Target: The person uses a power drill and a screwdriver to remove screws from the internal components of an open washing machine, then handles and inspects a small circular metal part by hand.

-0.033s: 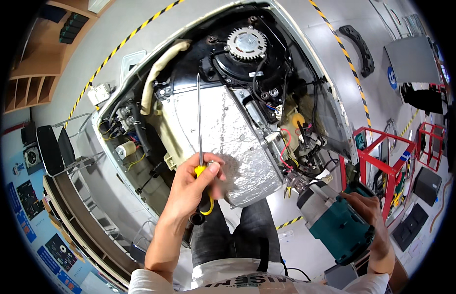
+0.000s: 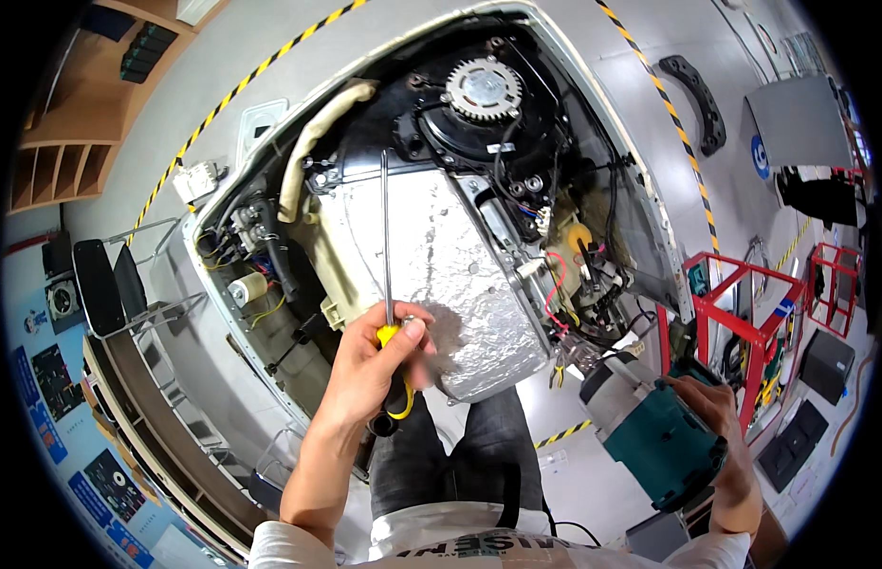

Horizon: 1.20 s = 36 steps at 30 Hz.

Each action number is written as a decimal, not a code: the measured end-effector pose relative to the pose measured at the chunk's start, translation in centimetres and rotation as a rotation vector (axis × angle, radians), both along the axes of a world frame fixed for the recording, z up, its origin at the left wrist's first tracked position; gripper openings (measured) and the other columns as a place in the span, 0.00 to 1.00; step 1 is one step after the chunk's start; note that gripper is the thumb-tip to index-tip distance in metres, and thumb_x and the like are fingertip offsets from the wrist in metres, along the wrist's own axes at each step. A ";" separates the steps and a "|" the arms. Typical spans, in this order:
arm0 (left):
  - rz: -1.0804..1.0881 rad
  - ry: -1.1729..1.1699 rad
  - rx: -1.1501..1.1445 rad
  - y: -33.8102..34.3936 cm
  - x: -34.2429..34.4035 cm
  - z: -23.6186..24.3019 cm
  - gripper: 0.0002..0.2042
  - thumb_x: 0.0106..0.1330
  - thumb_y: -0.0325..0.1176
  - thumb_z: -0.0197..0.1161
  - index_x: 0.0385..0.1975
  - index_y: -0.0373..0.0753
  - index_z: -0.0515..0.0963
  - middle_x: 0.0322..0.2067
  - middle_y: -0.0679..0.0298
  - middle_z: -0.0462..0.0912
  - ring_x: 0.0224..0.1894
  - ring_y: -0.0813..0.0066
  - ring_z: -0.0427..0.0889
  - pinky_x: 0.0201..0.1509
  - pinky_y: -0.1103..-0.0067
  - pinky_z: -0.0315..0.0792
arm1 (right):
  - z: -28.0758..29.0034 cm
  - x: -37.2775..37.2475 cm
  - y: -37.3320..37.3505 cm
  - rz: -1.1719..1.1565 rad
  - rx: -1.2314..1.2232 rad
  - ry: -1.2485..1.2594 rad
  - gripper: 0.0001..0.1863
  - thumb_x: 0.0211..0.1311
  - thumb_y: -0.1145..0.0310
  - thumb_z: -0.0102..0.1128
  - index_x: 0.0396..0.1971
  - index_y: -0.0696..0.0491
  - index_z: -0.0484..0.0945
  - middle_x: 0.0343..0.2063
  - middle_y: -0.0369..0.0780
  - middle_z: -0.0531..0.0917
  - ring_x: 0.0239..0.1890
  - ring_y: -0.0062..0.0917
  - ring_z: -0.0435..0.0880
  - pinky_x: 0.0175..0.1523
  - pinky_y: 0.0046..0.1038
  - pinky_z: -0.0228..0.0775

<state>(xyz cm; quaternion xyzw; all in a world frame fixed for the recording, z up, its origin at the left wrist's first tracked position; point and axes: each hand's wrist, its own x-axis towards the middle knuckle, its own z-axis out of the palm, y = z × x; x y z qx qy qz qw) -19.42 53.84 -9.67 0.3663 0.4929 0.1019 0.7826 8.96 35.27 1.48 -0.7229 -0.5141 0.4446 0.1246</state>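
Observation:
My left hand (image 2: 379,365) is closed round a screwdriver's yellow-and-black handle (image 2: 392,334), its long steel shaft (image 2: 387,247) pointing up over a silver foil-covered panel (image 2: 460,284). A small metal piece shows at my thumb; a dark cylinder (image 2: 385,425) hangs below the hand. My right hand (image 2: 721,412) grips a teal-and-grey power tool (image 2: 654,441) at the lower right, its nose near wiring at the panel's right corner. The panel sits in an opened vehicle body section with a black housing, a toothed metal disc (image 2: 485,87), hoses and loose wires.
Red metal frames (image 2: 752,330) stand to the right, near a dark curved part (image 2: 702,109) on the floor. A black folding chair or step (image 2: 98,284) and wooden shelving (image 2: 66,175) are at the left. Striped tape (image 2: 223,109) runs along the floor; my legs show below.
The view has shifted very slightly, with the scene sitting a little lower and to the right in the picture. Both hands still hold the same tools.

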 end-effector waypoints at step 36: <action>0.261 -0.311 0.058 5.2 -15.9 -5.8 0.06 0.68 0.26 0.56 0.42 0.33 0.73 0.26 0.67 0.78 0.24 0.88 0.74 0.26 0.89 0.68 | -7.2 -21.3 28.5 -0.444 -0.174 0.052 0.13 0.59 0.71 0.62 0.42 0.58 0.74 0.25 0.34 0.79 0.19 0.13 0.73 0.22 0.19 0.66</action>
